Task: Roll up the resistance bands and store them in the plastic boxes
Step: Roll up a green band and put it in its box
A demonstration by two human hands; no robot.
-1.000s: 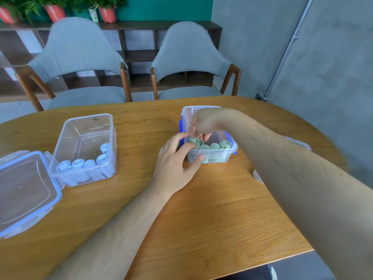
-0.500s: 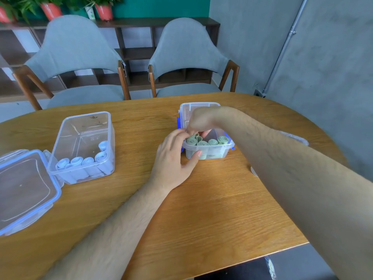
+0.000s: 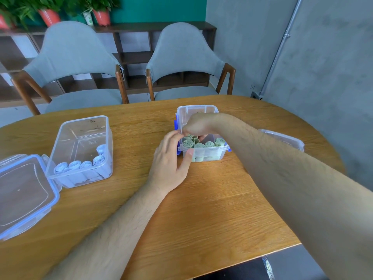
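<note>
A small clear plastic box with blue clips stands at the table's middle, holding several rolled green bands on end. My right hand reaches down into it, fingers pinched on a green roll at the box's left side. My left hand rests against the box's left wall, thumb on its front, fingertips at the rim beside that roll. To the left, a larger clear box holds several rolled pale blue bands along its near wall.
A clear lid with a blue rim lies at the far left, beside the larger box. Another clear lid shows behind my right forearm. Two grey chairs stand at the table's far side. The table's near edge runs at the lower right.
My left fingers have crept up to the box rim, closer to my right hand. The green roll stays pinched at the box's left side. The view has shifted slightly.
</note>
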